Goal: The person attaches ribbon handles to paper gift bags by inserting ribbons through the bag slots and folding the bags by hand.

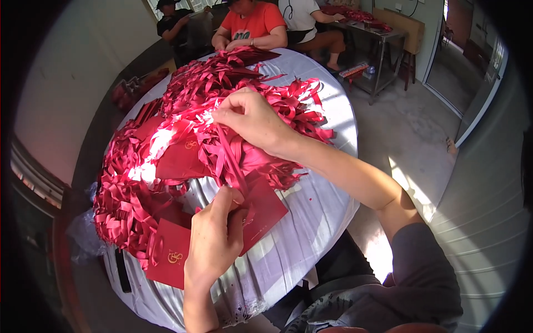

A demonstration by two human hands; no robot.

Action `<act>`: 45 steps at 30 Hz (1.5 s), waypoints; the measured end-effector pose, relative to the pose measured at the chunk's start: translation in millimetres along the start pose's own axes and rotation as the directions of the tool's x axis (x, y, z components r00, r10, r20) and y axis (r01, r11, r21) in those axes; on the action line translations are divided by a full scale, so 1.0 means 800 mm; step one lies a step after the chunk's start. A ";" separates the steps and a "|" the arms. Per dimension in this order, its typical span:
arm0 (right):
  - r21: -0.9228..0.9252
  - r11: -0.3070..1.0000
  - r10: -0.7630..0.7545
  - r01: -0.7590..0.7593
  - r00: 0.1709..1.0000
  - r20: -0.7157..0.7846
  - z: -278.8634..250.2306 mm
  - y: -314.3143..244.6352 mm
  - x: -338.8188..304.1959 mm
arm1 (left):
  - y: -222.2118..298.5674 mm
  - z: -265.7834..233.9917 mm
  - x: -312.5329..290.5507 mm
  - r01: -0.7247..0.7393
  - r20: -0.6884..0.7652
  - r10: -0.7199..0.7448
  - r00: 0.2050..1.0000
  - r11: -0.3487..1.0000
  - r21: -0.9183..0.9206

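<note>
My left hand [214,236] is closed, thumb and forefinger pinching a red ribbon [232,166] close to a flat dark-red card [266,208] with gold marking. Farther up, my right hand [252,119] is also closed, its fingertips pinched on the ribbon's upper part, so a length of it runs between the two hands. Beside my left hand, another flat red card [169,255] with a gold emblem lies near the table's front edge. A large heap of red ribbons [130,205] surrounds the hands on the left and far sides, with more cards partly hidden in it.
The round table [294,250] has a wrinkled white cover. Across it sits a person in a red shirt [252,25]; other people are at the back. A metal side table [383,36] holds more red pieces. Clear plastic [86,236] hangs at the left edge.
</note>
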State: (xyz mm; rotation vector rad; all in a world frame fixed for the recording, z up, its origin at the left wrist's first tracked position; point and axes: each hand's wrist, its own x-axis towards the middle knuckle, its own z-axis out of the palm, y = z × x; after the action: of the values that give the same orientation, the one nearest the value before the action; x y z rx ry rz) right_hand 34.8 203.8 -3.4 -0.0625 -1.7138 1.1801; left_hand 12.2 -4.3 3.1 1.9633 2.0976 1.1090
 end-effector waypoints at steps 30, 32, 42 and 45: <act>0.480 0.646 0.242 -0.594 0.756 0.609 -0.031 -0.026 -0.053 | 0.010 0.004 0.002 -0.089 0.049 0.081 0.996 0.980 0.181; 0.518 0.660 0.228 -0.545 0.802 0.553 -0.031 -0.029 -0.047 | 0.012 0.004 0.000 -0.062 0.045 0.055 0.997 0.982 0.178; 0.500 0.746 0.242 -0.440 0.878 0.412 -0.031 -0.035 -0.046 | 0.010 0.005 -0.001 -0.118 0.031 0.114 0.993 0.970 0.214; 0.500 0.745 0.255 -0.440 0.882 0.396 -0.031 -0.032 -0.047 | 0.009 0.007 -0.001 -0.104 0.031 0.100 0.995 0.975 0.197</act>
State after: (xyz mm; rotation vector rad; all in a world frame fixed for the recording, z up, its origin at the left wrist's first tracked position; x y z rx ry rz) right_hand 83.4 187.4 -10.3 0.1883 -1.5580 2.0594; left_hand 20.7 -2.9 2.5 2.1817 2.1960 0.9202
